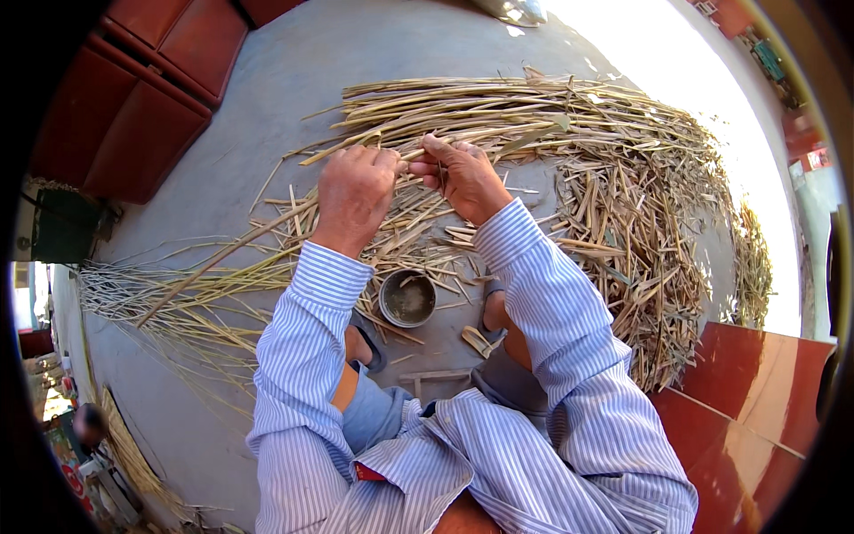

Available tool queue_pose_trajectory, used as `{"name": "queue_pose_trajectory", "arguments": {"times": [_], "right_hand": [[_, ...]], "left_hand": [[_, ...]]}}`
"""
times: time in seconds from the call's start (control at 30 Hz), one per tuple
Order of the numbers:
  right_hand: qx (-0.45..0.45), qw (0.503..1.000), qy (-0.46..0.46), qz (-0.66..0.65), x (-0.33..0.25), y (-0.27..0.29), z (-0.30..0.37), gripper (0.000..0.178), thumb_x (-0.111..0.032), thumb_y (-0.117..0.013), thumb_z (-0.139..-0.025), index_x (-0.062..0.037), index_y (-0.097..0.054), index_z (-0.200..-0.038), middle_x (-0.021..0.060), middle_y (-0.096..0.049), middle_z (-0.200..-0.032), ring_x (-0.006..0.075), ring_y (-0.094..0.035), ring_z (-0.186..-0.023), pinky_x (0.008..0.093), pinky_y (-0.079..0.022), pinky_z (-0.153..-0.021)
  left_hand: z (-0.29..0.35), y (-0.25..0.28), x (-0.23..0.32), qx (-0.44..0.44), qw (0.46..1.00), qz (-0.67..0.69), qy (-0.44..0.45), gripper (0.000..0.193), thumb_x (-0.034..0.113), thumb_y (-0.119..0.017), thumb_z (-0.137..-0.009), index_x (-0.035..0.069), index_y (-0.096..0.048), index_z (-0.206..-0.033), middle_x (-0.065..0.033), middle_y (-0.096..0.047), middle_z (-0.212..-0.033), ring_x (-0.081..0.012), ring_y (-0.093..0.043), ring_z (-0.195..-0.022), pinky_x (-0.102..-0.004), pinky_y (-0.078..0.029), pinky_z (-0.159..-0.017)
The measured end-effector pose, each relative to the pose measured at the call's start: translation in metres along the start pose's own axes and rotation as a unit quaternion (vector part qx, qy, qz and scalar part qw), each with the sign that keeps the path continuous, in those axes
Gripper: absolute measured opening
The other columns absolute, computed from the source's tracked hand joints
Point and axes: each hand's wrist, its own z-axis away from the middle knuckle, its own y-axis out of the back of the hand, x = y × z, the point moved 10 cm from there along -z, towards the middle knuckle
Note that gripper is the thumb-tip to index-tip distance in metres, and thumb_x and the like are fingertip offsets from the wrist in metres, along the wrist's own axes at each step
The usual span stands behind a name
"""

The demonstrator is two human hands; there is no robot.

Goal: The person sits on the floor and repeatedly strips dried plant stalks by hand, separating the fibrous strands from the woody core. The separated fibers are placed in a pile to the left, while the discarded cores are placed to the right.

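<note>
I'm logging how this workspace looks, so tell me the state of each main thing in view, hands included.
Left hand: closed around a stalk
Long stalk: held, slanting down toward the left
Right hand: fingers curled; what they hold is unclear
Bowl: upright on the floor
Upper stalks: laid lengthwise in a loose pile
Husk heap: loose, spread out
Thin stems: fanned out
Red panels: partly sunlit

Person's in long-slv blue/wht striped shirt (583,356) w/ wide cuffs (331,274), grey-blue bottoms (372,418) & dk sandals (377,360).
</note>
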Motion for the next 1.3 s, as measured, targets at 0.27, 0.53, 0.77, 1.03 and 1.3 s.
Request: {"name": "queue_pose_trajectory", "arguments": {"times": [0.27,0.53,0.77,1.03,1.3], "right_hand": [[0.033,0.994,0.046,-0.092,-0.026,0.047,-0.008,0.021,-0.019,-0.053,-0.101,-0.0009,-0.062,-0.108,0.0090,-0.071,-0.097,0.0126,-0.068,-0.078,0.0218,-0.056,-0.061],[0.100,0.992,0.062,-0.045,-0.026,0.051,0.002,0.023,-0.024,-0.060,-0.098,-0.0021,-0.064,-0.097,0.0078,-0.071,-0.087,0.0117,-0.068,-0.071,0.0209,-0.052,-0.054],[0.128,0.988,0.050,-0.071,-0.022,0.056,0.000,0.021,-0.024,-0.061,-0.097,-0.0042,-0.061,-0.093,0.0052,-0.067,-0.078,0.0136,-0.066,-0.067,0.0228,-0.049,-0.051],[0.246,0.936,0.060,-0.243,-0.066,0.205,0.000,0.038,-0.029,-0.053,-0.101,0.0033,-0.049,-0.121,0.0106,-0.065,-0.101,0.0163,-0.064,-0.082,0.0282,-0.053,-0.069],[0.174,0.973,0.056,-0.139,-0.062,0.174,-0.017,0.021,-0.023,-0.056,-0.100,-0.0038,-0.062,-0.105,0.0041,-0.068,-0.092,0.0133,-0.063,-0.081,0.0263,-0.051,-0.068]], "left_hand": [[0.013,-0.003,-0.040,-0.102,0.967,0.155,0.175,0.020,0.026,-0.065,-0.088,0.007,-0.065,-0.083,-0.0122,-0.063,-0.072,-0.0312,-0.061,-0.068,-0.0415,-0.045,-0.058],[0.010,0.012,-0.012,-0.035,0.998,0.021,0.056,0.018,0.023,-0.066,-0.087,0.007,-0.062,-0.081,-0.0086,-0.061,-0.074,-0.0267,-0.060,-0.072,-0.0398,-0.049,-0.062],[0.009,0.017,-0.002,0.005,0.999,-0.042,0.009,0.017,0.018,-0.069,-0.083,0.008,-0.057,-0.079,-0.0064,-0.058,-0.074,-0.0252,-0.058,-0.073,-0.0388,-0.050,-0.063],[0.022,0.056,-0.061,-0.004,0.995,0.047,0.092,0.014,0.013,-0.073,-0.083,0.004,-0.061,-0.082,-0.0105,-0.060,-0.073,-0.0283,-0.058,-0.066,-0.0374,-0.044,-0.058],[0.047,0.079,-0.087,-0.092,0.964,0.120,0.220,0.016,0.014,-0.076,-0.078,0.004,-0.065,-0.083,-0.0104,-0.065,-0.073,-0.0270,-0.060,-0.067,-0.0368,-0.043,-0.061]]}}
